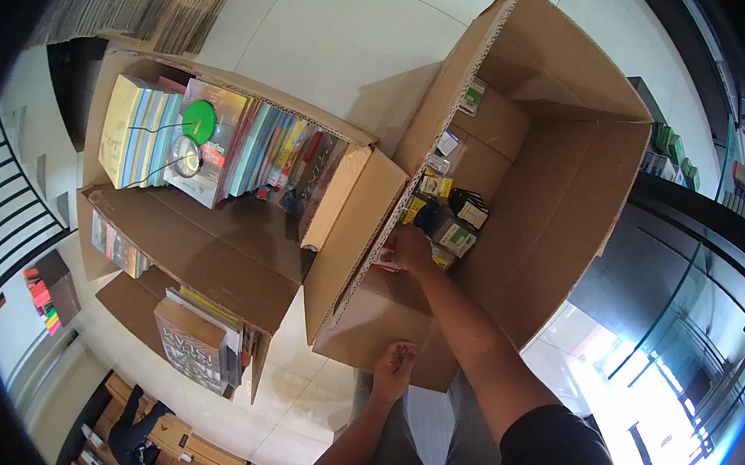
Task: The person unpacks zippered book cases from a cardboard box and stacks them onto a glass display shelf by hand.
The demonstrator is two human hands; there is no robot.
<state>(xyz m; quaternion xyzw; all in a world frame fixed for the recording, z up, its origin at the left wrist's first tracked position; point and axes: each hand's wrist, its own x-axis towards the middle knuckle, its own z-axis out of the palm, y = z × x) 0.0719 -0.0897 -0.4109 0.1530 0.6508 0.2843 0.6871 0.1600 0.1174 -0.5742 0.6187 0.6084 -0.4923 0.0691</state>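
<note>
Inside the tall cardboard box (552, 218), my right hand (411, 250) reaches down to the left wall, its fingers closed at a small red-and-white box (386, 257). Part of that small box is hidden by the fingers. Just beyond the hand lie several small cartons, among them a grey-and-green carton (455, 237), a black carton (469, 209) and a yellow carton (431, 185). A green-and-white carton (472, 97) rests farther up the box. My left hand (396, 366) is at the near side of the box with its fingers curled; whatever they hold is hidden.
To the left, an open carton (219, 232) holds upright books (267, 145) and a green round-lidded item (198, 121). Below it, another box holds books (191, 345). Stacked flat cardboard (139, 1) stands at top left. A person (134, 431) is at the lower left, by shelves.
</note>
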